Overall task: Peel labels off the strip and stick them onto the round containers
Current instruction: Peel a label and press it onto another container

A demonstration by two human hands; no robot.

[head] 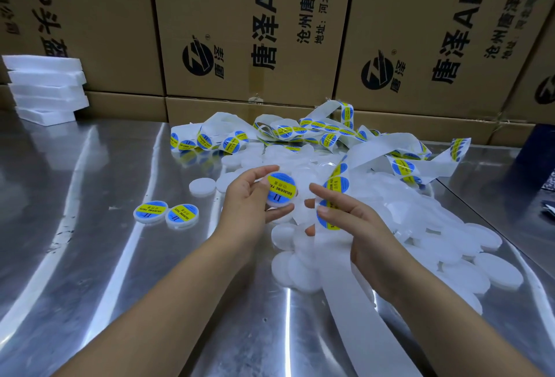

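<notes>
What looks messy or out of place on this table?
The strip lies in a loose tangle across the heap of blank containers instead of on a roll. The foam slabs at far left are stacked crookedly. Nothing looks spilled or damaged.

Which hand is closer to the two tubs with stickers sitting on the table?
Left. The left hand, holding another labelled container, is just right of the two stickered tubs; the right hand, gripping the label strip, is farther right, beyond the left hand.

Tangled white paper label strip (pixel 378 148) is burying the far side of the pile of white round plastic containers (pixel 420 220); behind the pile, printed brown cardboard boxes (pixel 240 31) are running past the top edge.
</notes>
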